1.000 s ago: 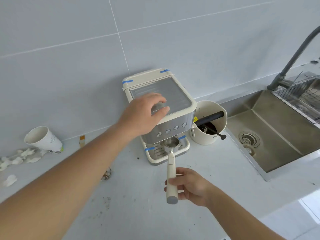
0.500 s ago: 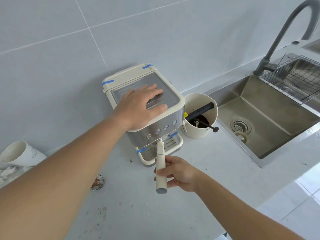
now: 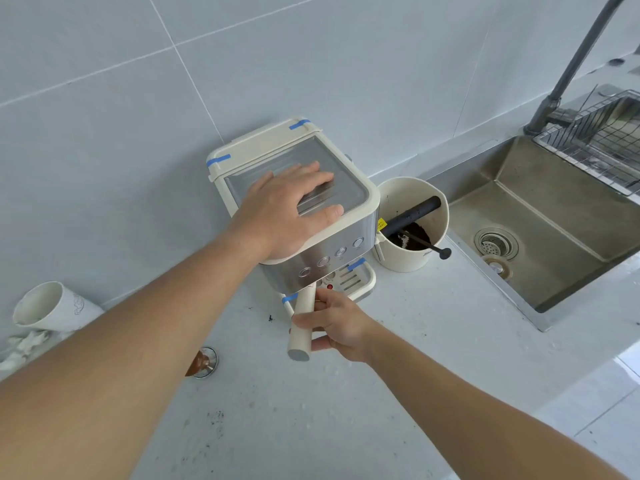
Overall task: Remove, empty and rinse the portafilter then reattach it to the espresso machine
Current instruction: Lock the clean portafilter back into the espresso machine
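Right hand (image 3: 337,323), portafilter (image 3: 302,325) now angled left

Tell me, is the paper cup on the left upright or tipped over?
Tipped over. The paper cup lies on its side on the counter, its open mouth facing left and up, its base toward the wall.

just one head cam, looking forward and steeply down over both arms; close in, the left hand (image 3: 289,213) mid-frame, sink (image 3: 540,220) off to its right
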`<move>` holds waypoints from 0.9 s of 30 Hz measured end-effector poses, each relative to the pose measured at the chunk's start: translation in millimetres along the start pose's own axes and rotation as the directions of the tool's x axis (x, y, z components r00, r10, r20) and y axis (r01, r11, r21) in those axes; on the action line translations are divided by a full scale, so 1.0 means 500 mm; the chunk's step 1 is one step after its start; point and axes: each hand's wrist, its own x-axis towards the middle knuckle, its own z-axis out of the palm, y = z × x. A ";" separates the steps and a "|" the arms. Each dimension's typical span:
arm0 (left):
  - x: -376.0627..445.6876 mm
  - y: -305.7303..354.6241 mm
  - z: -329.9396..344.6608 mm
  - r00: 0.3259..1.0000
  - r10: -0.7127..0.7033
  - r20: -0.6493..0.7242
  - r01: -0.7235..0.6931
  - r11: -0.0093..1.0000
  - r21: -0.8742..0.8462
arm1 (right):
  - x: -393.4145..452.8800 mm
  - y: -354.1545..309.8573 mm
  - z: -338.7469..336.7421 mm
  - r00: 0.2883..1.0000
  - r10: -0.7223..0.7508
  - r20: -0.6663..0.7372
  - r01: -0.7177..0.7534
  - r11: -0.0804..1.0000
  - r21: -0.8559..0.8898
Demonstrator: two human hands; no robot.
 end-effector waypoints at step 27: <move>-0.003 0.009 -0.005 1.000 -0.019 -0.021 0.018 0.999 -0.042 | 0.052 0.036 0.113 0.977 -0.148 -0.152 0.172 0.972 0.161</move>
